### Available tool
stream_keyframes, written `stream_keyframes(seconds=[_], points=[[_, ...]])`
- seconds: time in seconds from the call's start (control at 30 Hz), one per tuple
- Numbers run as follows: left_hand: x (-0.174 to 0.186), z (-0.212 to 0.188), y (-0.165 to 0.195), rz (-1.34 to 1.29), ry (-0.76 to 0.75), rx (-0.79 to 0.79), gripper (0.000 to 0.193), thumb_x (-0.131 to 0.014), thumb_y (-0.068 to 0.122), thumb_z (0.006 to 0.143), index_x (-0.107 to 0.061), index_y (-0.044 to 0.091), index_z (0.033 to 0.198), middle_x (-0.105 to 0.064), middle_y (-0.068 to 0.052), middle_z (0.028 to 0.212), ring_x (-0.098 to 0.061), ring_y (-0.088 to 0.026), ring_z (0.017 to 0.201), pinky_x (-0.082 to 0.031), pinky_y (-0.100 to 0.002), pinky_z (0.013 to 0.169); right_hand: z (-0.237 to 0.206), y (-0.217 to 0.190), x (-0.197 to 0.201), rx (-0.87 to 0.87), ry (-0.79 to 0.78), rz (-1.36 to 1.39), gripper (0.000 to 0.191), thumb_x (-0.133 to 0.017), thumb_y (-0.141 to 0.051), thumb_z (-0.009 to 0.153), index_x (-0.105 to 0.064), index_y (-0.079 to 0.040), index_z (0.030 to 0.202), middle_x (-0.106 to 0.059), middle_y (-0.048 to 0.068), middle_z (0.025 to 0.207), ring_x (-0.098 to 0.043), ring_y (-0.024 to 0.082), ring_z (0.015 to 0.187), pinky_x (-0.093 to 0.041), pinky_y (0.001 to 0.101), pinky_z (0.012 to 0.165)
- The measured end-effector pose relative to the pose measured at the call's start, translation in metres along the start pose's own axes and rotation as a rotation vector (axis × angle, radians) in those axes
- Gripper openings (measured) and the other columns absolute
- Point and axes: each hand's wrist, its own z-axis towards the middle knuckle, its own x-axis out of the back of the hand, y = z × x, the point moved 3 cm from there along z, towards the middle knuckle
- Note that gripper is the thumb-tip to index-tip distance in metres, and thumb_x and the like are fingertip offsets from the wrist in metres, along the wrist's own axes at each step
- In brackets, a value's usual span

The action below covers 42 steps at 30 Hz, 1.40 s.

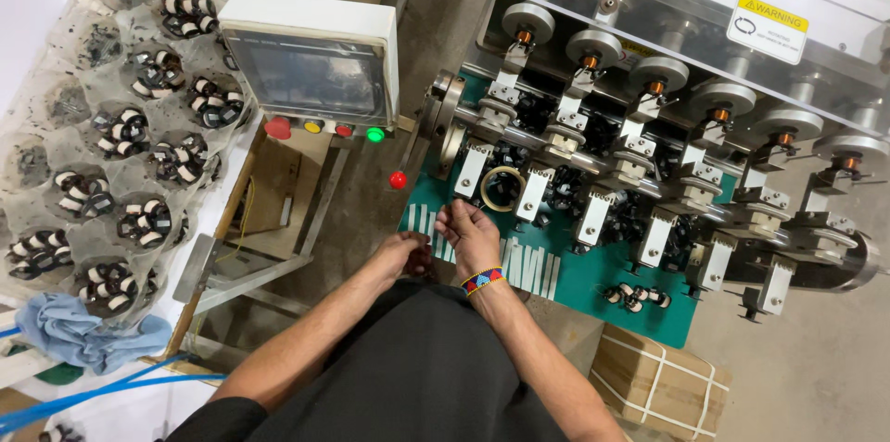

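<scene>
Green machine plate (593,280) spans the frame under a row of winding stations. Both hands meet at its near-left edge, at six o'clock of a tape roll (502,188): the right hand (471,235) and left hand (405,252) have their fingers pinched narrow on white tape strips (519,264). These strips look light, limp and sticky, best lifted by one free end.
</scene>
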Motion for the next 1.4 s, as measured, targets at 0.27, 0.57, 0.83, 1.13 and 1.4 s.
stream_keyframes(seconds=[0.27,0.57,0.83,1.13,1.4], points=[[0.002,-0.001,-0.003,0.09,0.001,-0.106,0.022,-0.055,0.02,0.1,-0.066,0.005,0.111,-0.073,-0.005,0.098,-0.068,-0.016,0.081,-0.056,-0.031,0.066,-0.002,0.0,0.0,0.038,0.013,0.015,0.022,-0.07,-0.017,0.098,-0.062,0.002,0.107,-0.07,0.01,0.095,-0.07,0.018,0.084,-0.06,0.0314,0.078],[-0.002,-0.007,-0.021,0.102,-0.027,-0.057,0.026,-0.058,0.025,0.101,-0.065,0.003,0.112,-0.072,-0.006,0.096,-0.068,-0.015,0.079,-0.057,-0.03,0.066,-0.015,-0.013,-0.005,0.027,0.028,0.023,0.023,-0.069,-0.019,0.098,-0.064,0.002,0.107,-0.07,0.009,0.096,-0.069,0.017,0.086,-0.061,0.0307,0.079],[-0.008,-0.008,-0.028,0.147,-0.009,0.002,0.024,-0.062,0.025,0.1,-0.066,0.004,0.112,-0.071,-0.003,0.092,-0.066,-0.013,0.075,-0.056,-0.029,0.064,-0.01,-0.012,-0.002,0.033,0.002,0.007,0.021,-0.068,-0.017,0.098,-0.062,0.001,0.107,-0.07,0.009,0.097,-0.07,0.018,0.087,-0.062,0.0317,0.08],[-0.009,-0.009,-0.03,0.138,-0.033,-0.011,0.024,-0.061,0.025,0.1,-0.067,0.004,0.111,-0.071,-0.003,0.092,-0.066,-0.013,0.074,-0.056,-0.029,0.063,-0.008,-0.006,0.005,0.019,-0.016,0.008,0.021,-0.068,-0.016,0.098,-0.063,0.002,0.107,-0.069,0.01,0.096,-0.071,0.018,0.087,-0.063,0.0325,0.081],[-0.007,-0.008,-0.025,0.153,-0.018,-0.005,0.024,-0.061,0.025,0.1,-0.067,0.003,0.111,-0.071,-0.004,0.094,-0.066,-0.014,0.076,-0.055,-0.03,0.064,0.003,-0.004,0.005,0.005,-0.028,0.026,0.024,-0.067,-0.02,0.099,-0.063,0.002,0.109,-0.069,0.01,0.098,-0.07,0.017,0.086,-0.062,0.0316,0.08]])
